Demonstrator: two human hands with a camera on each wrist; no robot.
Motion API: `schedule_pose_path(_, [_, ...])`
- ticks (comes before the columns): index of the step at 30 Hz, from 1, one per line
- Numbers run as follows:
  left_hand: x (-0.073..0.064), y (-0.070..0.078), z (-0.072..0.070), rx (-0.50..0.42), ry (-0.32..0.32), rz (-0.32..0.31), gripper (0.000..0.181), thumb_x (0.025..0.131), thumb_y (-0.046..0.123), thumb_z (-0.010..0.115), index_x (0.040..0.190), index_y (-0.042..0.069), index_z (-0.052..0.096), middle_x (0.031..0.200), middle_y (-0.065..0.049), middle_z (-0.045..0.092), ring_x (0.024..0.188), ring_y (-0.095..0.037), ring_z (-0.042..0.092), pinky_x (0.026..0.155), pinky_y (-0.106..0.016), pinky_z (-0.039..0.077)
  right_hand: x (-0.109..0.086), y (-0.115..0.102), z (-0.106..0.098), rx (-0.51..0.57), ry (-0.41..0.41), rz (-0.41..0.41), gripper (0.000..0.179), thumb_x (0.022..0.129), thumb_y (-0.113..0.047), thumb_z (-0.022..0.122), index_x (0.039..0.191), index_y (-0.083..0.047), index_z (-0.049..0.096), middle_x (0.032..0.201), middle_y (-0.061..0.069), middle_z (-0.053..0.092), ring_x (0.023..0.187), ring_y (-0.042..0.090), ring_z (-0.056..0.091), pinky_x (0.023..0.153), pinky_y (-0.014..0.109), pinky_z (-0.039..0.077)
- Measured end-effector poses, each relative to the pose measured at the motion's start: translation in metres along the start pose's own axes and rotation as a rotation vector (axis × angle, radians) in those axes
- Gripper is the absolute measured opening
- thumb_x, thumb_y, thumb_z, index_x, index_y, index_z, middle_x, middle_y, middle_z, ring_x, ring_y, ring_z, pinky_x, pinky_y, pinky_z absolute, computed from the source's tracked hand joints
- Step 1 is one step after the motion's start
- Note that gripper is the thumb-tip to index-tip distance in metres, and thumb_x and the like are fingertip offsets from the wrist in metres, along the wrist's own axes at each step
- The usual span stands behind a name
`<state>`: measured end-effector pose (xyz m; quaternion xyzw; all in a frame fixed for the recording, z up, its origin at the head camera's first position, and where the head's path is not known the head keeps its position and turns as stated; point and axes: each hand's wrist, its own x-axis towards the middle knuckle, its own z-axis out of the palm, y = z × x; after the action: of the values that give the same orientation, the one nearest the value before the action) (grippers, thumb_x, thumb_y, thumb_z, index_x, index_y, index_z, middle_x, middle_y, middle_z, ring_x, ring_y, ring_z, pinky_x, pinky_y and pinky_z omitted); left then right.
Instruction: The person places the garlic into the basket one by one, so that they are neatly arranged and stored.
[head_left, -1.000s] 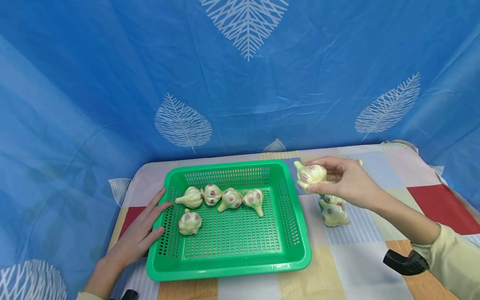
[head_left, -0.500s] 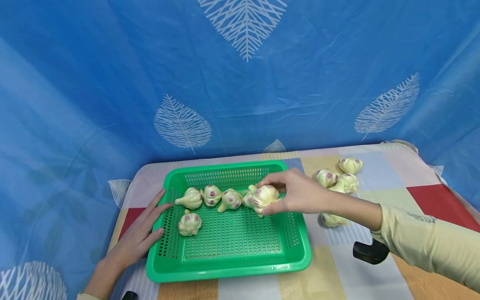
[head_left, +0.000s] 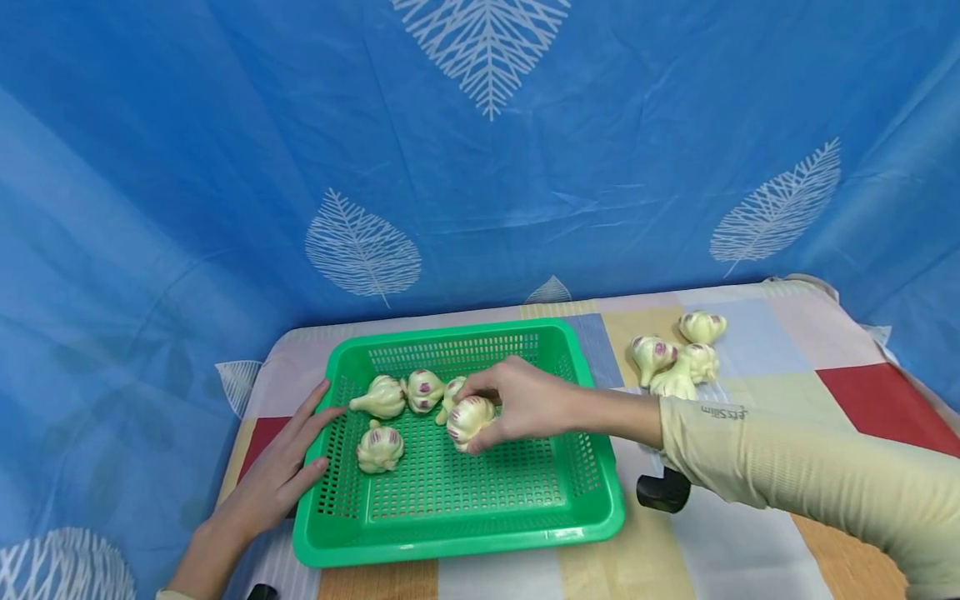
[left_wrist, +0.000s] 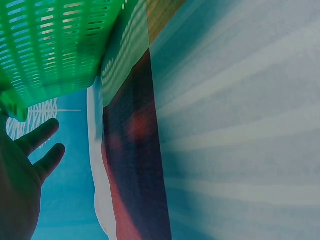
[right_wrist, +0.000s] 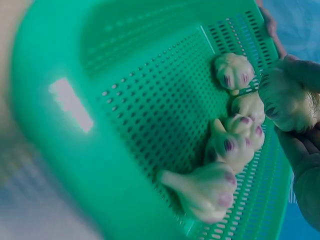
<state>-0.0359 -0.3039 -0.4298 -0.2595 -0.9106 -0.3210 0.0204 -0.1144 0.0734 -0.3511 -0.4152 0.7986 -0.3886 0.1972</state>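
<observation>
A green plastic basket (head_left: pixel 457 551) with slotted walls stands on the table, several garlic bulbs inside it. My right hand (head_left: pixel 534 403) grips a pale garlic bulb (head_left: pixel 469 419) with purple streaks over the middle of the basket, thumb and fingers on its sides. Below it, a row of garlic bulbs lies toward the back, among them a bulb (head_left: pixel 381 397) at the left end. A single garlic bulb (head_left: pixel 380 448) lies nearer the front left. Fingers straight and spread, my left hand (head_left: pixel 270 479) rests along the basket's left rim; the left wrist view shows two of its fingers extended.
To the right of the basket, several more garlic bulbs (head_left: pixel 701 327) lie clustered on the checked tablecloth (head_left: pixel 622 567); my right sleeve partly covers that area. A blue curtain (head_left: pixel 600 150) with white leaf prints hangs behind the table.
My right hand has carried the garlic bulb left, from above the table beside the basket to over the basket's middle. My left hand has stayed at the rim.
</observation>
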Motion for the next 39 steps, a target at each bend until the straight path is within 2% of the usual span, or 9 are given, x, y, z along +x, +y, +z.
schedule_pose_path(3, [-0.001,0.000,0.000,0.000,-0.001,-0.003,0.069,0.090,0.012,0.065,0.154,0.016,0.040,0.168,-0.006,0.011,0.151,-0.021,0.018,0.109,-0.016,0.022,0.015,0.003,0.008,-0.012,-0.005,-0.010,0.034,0.077,-0.025,0.089,0.106,-0.016,0.074,0.082,-0.016,0.066,0.067,0.004,0.052,0.060,0.024,0.042])
schedule_pose_path(11, [0.000,0.000,0.000,0.010,-0.008,-0.013,0.068,0.091,0.013,0.065,0.154,0.017,0.039,0.169,-0.005,0.010,0.151,-0.022,0.018,0.110,-0.017,0.019,0.049,0.015,0.032,-0.084,-0.044,0.034,0.043,0.075,-0.027,0.091,0.110,-0.010,0.074,0.084,-0.014,0.065,0.066,0.005,0.052,0.059,0.023,0.043])
schedule_pose_path(18, [0.002,0.000,0.001,0.011,-0.008,-0.012,0.070,0.090,0.014,0.065,0.155,0.017,0.039,0.169,-0.005,0.010,0.151,-0.023,0.018,0.111,-0.018,0.019,0.059,0.023,0.055,-0.137,-0.051,0.045,0.044,0.074,-0.028,0.091,0.110,-0.010,0.073,0.093,-0.009,0.068,0.072,0.001,0.058,0.064,0.020,0.048])
schedule_pose_path(26, [0.000,-0.002,-0.001,0.019,-0.003,-0.008,0.069,0.090,0.014,0.065,0.154,0.018,0.040,0.169,-0.005,0.010,0.151,-0.023,0.019,0.111,-0.019,0.019,0.068,0.028,0.079,-0.209,-0.025,0.083,0.041,0.072,-0.027,0.092,0.105,-0.011,0.073,0.085,-0.014,0.062,0.069,0.002,0.055,0.061,0.019,0.045])
schedule_pose_path(32, [0.001,-0.002,-0.002,0.043,-0.002,-0.021,0.069,0.090,0.015,0.066,0.154,0.019,0.040,0.169,-0.004,0.011,0.151,-0.023,0.019,0.112,-0.028,0.024,0.070,0.027,0.082,-0.329,-0.030,-0.002,0.038,0.077,-0.029,0.089,0.105,-0.013,0.070,0.085,-0.014,0.060,0.069,0.002,0.052,0.061,0.020,0.043])
schedule_pose_path(35, [0.001,-0.002,-0.002,0.030,0.002,-0.008,0.068,0.090,0.014,0.065,0.154,0.017,0.041,0.169,-0.005,0.011,0.151,-0.024,0.019,0.112,-0.025,0.021,0.068,0.026,0.081,-0.378,-0.036,-0.051,0.033,0.078,-0.028,0.089,0.099,-0.017,0.065,0.081,-0.014,0.057,0.067,0.002,0.049,0.059,0.020,0.041])
schedule_pose_path(39, [0.001,-0.002,-0.001,-0.008,0.011,0.014,0.066,0.092,0.011,0.063,0.153,0.015,0.041,0.169,-0.008,0.010,0.152,-0.025,0.018,0.113,-0.017,0.014,0.065,0.027,0.081,-0.393,-0.031,-0.086,0.033,0.079,-0.026,0.088,0.093,-0.020,0.060,0.079,-0.014,0.054,0.066,0.002,0.047,0.057,0.019,0.040])
